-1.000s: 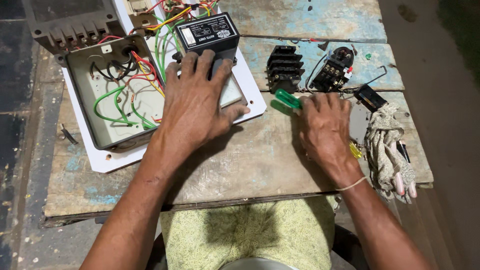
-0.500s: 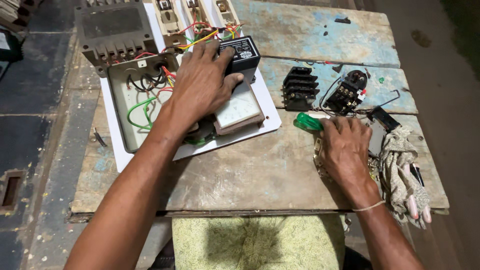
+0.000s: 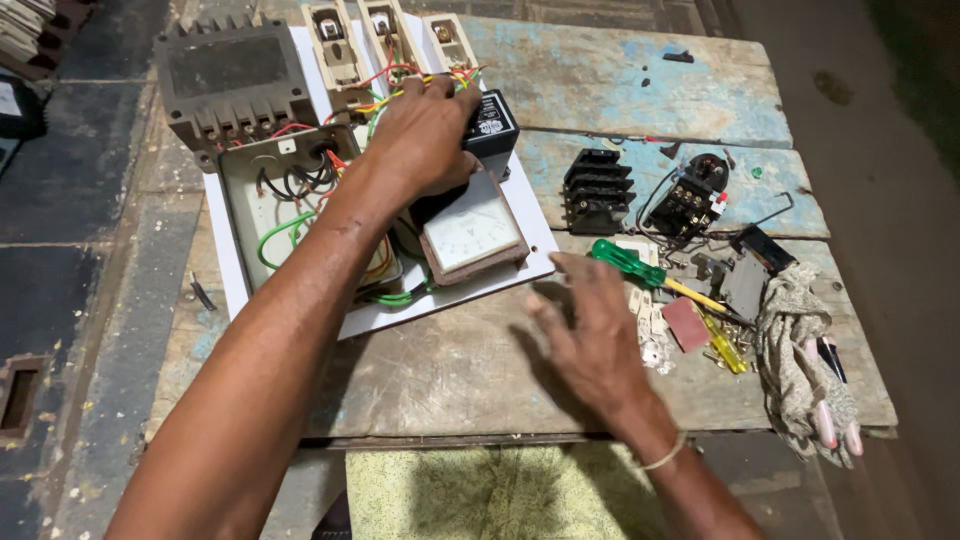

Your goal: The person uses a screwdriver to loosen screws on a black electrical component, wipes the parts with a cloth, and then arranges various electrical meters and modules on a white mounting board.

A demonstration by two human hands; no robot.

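Left hand on black relay box — right hand open.

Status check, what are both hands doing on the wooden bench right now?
Left hand rests on black box-shaped module amid coloured wires. Right hand open, hovering beside green-handled screwdriver, holding nothing. Nothing between them.

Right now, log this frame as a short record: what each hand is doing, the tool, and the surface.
left hand: rests on the black box among coloured wires on the white panel
right hand: open, fingers spread, holds nothing, over the table
nearest tool: green-handled screwdriver, lying beside the right fingertips
meter: square, white face, on the panel
surface: worn wooden table
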